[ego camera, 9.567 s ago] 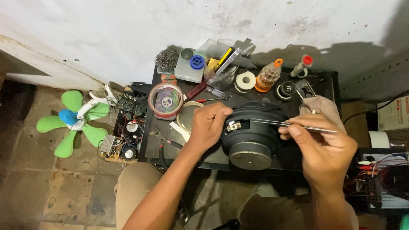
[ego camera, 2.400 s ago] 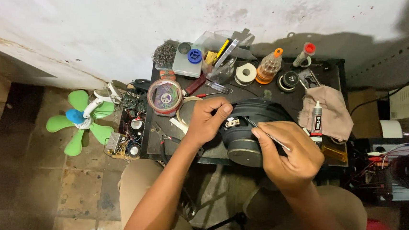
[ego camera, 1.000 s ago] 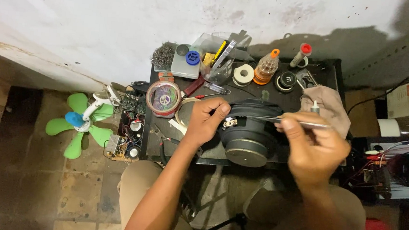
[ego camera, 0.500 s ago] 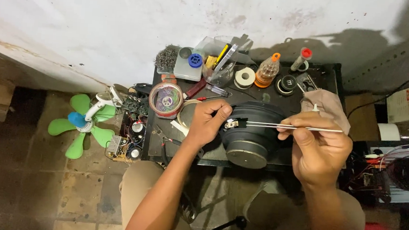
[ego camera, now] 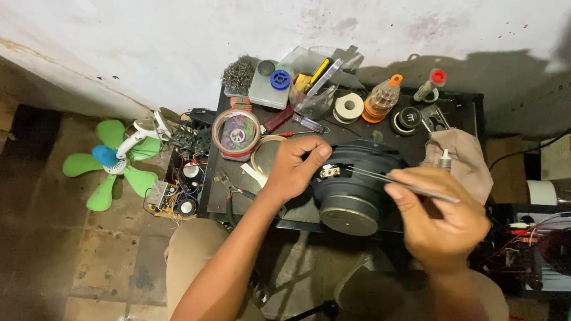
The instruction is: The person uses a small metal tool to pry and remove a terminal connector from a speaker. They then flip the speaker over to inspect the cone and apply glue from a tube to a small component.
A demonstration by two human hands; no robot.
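A round black loudspeaker with a grey metal magnet plate (ego camera: 353, 195) lies magnet-up near the front edge of a small dark work surface (ego camera: 463, 109) set against a whitewashed wall. The left hand (ego camera: 293, 169) rests on the loudspeaker's left rim, fingers curled over it and closed on the edge, with the fingertips just beside a small metal terminal tab (ego camera: 328, 171) on the frame. The right hand (ego camera: 439, 215) hovers over the loudspeaker's right side, thumb and fingers pinched shut on a thin silver rod-like metal tool (ego camera: 391, 182). The tool runs leftward across the top of the loudspeaker, and its tip sits at the terminal tab, between the two hands.

Behind the loudspeaker, a beige crumpled cloth (ego camera: 466, 160) lies to the right with a small white-tipped tube (ego camera: 444, 158) on it. Along the wall stand an orange-capped clear plastic bottle (ego camera: 381, 99), a red-capped small bottle (ego camera: 430, 85), a white roll of tape (ego camera: 349, 107) and a clear container of hand tools (ego camera: 314, 82). A round transparent tin with a pink rim (ego camera: 236, 133) sits at the left corner of the surface. On the floor to the left lies a green-bladed small fan (ego camera: 114, 163), beside a loose circuit board with wires (ego camera: 180, 180).
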